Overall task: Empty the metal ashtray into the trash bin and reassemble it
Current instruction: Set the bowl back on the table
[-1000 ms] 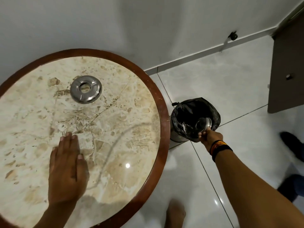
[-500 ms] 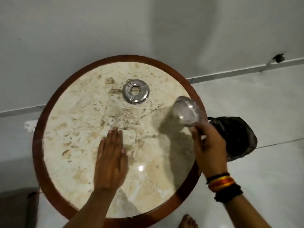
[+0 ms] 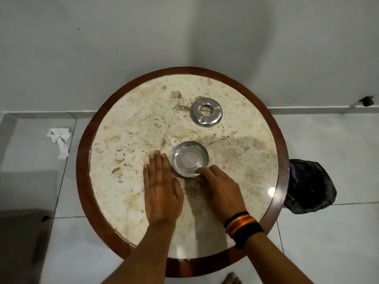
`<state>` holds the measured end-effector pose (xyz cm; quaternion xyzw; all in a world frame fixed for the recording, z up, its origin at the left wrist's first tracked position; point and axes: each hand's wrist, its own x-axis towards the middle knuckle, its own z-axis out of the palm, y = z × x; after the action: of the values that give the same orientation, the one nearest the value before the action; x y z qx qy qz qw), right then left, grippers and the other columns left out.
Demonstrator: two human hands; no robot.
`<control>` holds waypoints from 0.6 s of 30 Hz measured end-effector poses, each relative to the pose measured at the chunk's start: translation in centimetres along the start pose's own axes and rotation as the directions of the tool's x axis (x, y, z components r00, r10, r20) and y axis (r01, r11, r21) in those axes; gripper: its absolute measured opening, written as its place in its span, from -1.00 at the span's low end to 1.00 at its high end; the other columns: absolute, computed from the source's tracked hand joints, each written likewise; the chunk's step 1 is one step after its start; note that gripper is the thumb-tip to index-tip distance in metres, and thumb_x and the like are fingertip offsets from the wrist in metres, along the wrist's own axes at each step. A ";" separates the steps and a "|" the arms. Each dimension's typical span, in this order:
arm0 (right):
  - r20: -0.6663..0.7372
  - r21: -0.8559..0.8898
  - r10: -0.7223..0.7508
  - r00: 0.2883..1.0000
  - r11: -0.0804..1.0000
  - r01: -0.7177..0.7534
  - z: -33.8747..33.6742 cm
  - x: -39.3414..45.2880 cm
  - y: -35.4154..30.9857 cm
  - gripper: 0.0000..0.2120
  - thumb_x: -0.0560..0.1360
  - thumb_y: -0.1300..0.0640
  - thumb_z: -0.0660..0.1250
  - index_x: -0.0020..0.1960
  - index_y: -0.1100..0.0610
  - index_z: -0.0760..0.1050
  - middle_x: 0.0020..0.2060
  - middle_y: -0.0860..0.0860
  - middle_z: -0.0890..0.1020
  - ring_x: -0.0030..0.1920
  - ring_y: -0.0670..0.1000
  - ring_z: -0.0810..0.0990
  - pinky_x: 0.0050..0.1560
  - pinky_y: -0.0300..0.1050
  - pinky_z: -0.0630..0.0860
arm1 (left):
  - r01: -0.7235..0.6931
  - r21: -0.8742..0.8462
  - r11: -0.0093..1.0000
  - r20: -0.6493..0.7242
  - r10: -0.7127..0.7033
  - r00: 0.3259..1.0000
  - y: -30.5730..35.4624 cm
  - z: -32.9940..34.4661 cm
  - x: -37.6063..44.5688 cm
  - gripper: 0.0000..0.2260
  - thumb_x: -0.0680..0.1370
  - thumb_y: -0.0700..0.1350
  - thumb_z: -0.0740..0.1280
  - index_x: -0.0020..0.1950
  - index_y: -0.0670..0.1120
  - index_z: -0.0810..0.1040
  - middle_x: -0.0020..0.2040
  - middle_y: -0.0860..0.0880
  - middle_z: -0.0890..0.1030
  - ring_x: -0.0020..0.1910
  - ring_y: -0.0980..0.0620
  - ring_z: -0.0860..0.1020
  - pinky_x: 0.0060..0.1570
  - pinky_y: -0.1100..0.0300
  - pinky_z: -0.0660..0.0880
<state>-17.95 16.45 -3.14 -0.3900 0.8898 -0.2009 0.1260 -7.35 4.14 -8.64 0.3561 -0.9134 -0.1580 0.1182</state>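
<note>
The shiny metal ashtray bowl (image 3: 189, 158) stands upright near the middle of the round marble table (image 3: 127, 140), and it looks empty. My right hand (image 3: 220, 191) grips its near rim with the fingertips. Just left of the bowl, my left hand (image 3: 161, 185) lies flat on the marble with its fingers together. The ring-shaped ashtray lid (image 3: 206, 112) rests by itself farther back on the table. The trash bin (image 3: 309, 185), lined with a black bag, sits on the floor right of the table.
A crumpled white paper (image 3: 59, 138) lies on the tiled floor left of the table. The wall runs close behind the table. A dark doorstop (image 3: 368, 101) sticks out at the baseboard on the right. A bare foot (image 3: 231, 278) shows below the table's near edge.
My right hand carried the bowl from over the trash bin back across the table edge and set it down beside my left hand. The left hand stayed flat on the marble.
</note>
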 end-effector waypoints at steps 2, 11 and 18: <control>0.007 0.035 0.029 1.000 0.999 -0.029 -1.3 0.1 0.1 -0.72 0.61 0.06 0.24 0.31 -0.05 0.46 -0.02 -0.07 0.56 -0.16 -0.05 0.56 -0.23 -0.09 0.60 | -0.018 0.001 1.000 -0.017 0.018 1.000 0.1 0.1 -0.2 -0.44 0.67 -0.15 0.10 0.68 -0.27 0.21 0.70 -0.25 0.21 0.71 -0.20 0.13 0.63 -0.25 0.17; 0.032 0.052 0.283 0.959 0.957 -0.284 -6.2 17.2 1.2 -0.23 0.37 -0.06 0.55 0.46 0.13 0.31 0.35 0.12 0.44 0.35 0.16 0.39 0.26 -0.06 0.43 | -0.022 -0.005 1.000 0.037 0.022 0.999 -0.1 -0.1 0.1 -0.43 0.73 0.00 -0.05 0.67 -0.27 0.22 0.70 -0.27 0.19 0.69 -0.24 0.16 0.59 -0.28 0.25; 0.232 -0.251 0.344 0.910 0.925 -0.286 -5.4 22.4 0.3 -0.05 0.25 -0.12 0.62 0.47 0.15 0.23 0.32 0.19 0.43 0.34 0.23 0.40 0.30 0.18 0.47 | -0.055 0.004 0.998 0.038 0.055 0.998 -0.1 -0.1 0.4 -0.41 0.66 -0.09 0.21 0.66 -0.30 0.23 0.69 -0.29 0.20 0.70 -0.25 0.13 0.61 -0.29 0.18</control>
<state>-35.03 1.38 -0.03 -0.2754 0.9316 -0.0266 0.2357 -7.56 3.79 -8.58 0.3282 -0.9252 -0.1592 0.1044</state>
